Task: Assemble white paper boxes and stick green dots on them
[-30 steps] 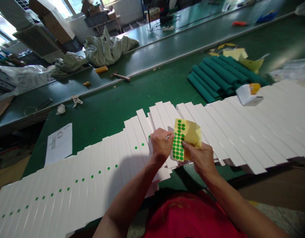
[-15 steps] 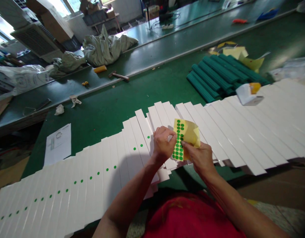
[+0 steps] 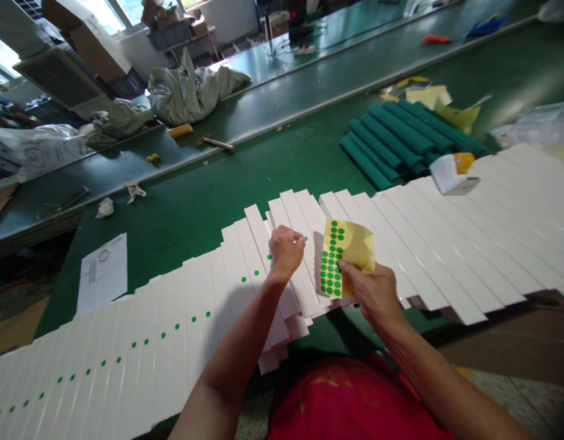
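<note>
1. The left hand was above the white boxes, its fingers curled inward and the thumb close to the forefinger. A green dot appeared right at these fingertips. I could not tell whether they pinched it or it lay on a box below.
2. The right hand was nearly closed and had hold of the yellow sticker sheet, with the thumb pressing on its front. The sheet was to the right of the left hand, with a gap between, and it carried many more dots.
3. To the left of the 2 hands, many boxes bore 1 dot each, but a few among them showed none. To the right of the right hand, I saw no dots on the boxes.
4. Farther out from the right hand, green ribbed rolls rested on the tabletop.
5. In my judgement, the dot could have folded or clung to the skin, if its sticky side met the curled fingers.
6. The boxes near the left hand had uneven ends, so a firm push there could have shifted them out of line.
7. Too strong thumb pressure could have creased the sheet and loosened its dots.
</note>
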Action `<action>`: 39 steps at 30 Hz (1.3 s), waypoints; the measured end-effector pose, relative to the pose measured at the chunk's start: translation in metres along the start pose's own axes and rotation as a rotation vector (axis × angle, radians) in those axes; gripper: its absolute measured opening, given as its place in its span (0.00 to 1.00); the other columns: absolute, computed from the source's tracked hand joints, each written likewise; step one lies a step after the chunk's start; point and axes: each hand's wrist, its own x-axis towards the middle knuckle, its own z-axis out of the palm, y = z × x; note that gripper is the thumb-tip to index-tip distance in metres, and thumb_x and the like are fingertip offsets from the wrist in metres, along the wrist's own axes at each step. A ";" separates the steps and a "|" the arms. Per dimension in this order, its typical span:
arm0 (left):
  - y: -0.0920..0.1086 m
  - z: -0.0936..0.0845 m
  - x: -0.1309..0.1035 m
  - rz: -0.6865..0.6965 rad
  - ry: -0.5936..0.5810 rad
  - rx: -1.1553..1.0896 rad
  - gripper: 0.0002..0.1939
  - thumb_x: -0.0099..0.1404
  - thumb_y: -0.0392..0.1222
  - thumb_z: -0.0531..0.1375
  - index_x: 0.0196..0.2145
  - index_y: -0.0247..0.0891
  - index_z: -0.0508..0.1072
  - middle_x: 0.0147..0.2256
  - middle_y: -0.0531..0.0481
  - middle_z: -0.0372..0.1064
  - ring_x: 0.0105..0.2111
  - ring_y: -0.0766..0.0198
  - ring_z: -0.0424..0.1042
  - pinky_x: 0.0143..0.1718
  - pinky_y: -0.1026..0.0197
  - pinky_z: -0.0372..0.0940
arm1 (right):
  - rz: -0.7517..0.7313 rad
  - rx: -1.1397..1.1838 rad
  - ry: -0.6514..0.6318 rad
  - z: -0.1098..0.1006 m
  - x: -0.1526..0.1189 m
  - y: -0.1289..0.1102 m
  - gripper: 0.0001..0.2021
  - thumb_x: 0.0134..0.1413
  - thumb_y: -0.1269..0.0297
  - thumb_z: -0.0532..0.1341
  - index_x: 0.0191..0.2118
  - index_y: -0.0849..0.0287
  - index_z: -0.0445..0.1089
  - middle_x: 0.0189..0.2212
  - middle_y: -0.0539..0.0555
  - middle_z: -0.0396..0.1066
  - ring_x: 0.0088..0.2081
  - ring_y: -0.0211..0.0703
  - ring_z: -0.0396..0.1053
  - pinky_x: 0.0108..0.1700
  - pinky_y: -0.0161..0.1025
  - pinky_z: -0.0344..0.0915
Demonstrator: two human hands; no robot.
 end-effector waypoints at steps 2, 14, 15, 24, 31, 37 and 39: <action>-0.002 0.003 0.000 0.002 0.008 0.009 0.06 0.59 0.35 0.61 0.26 0.40 0.77 0.34 0.49 0.69 0.39 0.60 0.66 0.45 0.56 0.60 | 0.007 0.010 0.002 -0.001 0.001 0.000 0.14 0.34 0.62 0.73 0.28 0.65 0.75 0.22 0.53 0.75 0.22 0.43 0.71 0.24 0.37 0.70; 0.007 0.003 -0.005 0.012 0.159 0.154 0.13 0.58 0.37 0.64 0.43 0.38 0.74 0.42 0.44 0.67 0.45 0.55 0.65 0.46 0.53 0.58 | 0.020 0.012 0.012 0.002 0.004 -0.002 0.14 0.34 0.61 0.73 0.29 0.65 0.75 0.22 0.53 0.75 0.22 0.44 0.72 0.25 0.37 0.70; 0.008 0.001 -0.007 0.020 0.145 0.158 0.11 0.59 0.38 0.64 0.41 0.39 0.75 0.41 0.45 0.68 0.44 0.55 0.65 0.45 0.53 0.59 | 0.019 0.008 0.016 0.002 0.004 -0.002 0.14 0.34 0.61 0.73 0.28 0.65 0.75 0.22 0.53 0.75 0.22 0.44 0.72 0.25 0.37 0.70; 0.022 -0.009 -0.035 0.172 -0.047 -0.217 0.05 0.59 0.40 0.64 0.34 0.41 0.79 0.30 0.51 0.70 0.33 0.65 0.68 0.35 0.62 0.62 | -0.011 -0.006 0.019 0.005 0.007 -0.002 0.16 0.36 0.61 0.72 0.33 0.66 0.77 0.26 0.55 0.77 0.24 0.45 0.73 0.27 0.38 0.71; 0.032 -0.014 -0.037 0.150 0.017 -0.131 0.05 0.59 0.35 0.63 0.26 0.39 0.78 0.27 0.51 0.70 0.31 0.64 0.68 0.35 0.60 0.59 | -0.029 -0.022 0.008 0.007 0.008 0.000 0.17 0.36 0.60 0.72 0.33 0.66 0.77 0.25 0.55 0.77 0.24 0.44 0.73 0.26 0.38 0.71; 0.033 -0.008 -0.040 0.267 0.092 0.028 0.06 0.61 0.36 0.60 0.27 0.38 0.75 0.31 0.48 0.69 0.35 0.60 0.66 0.38 0.56 0.56 | -0.029 -0.017 0.004 0.006 0.006 -0.003 0.16 0.36 0.60 0.72 0.32 0.67 0.77 0.24 0.55 0.76 0.24 0.44 0.72 0.26 0.37 0.71; 0.035 -0.008 -0.039 0.284 0.070 -0.012 0.05 0.61 0.35 0.61 0.27 0.38 0.74 0.31 0.49 0.69 0.36 0.60 0.66 0.39 0.56 0.57 | -0.026 -0.008 0.005 0.005 0.007 -0.004 0.16 0.36 0.61 0.72 0.33 0.67 0.77 0.24 0.55 0.76 0.24 0.44 0.73 0.26 0.37 0.71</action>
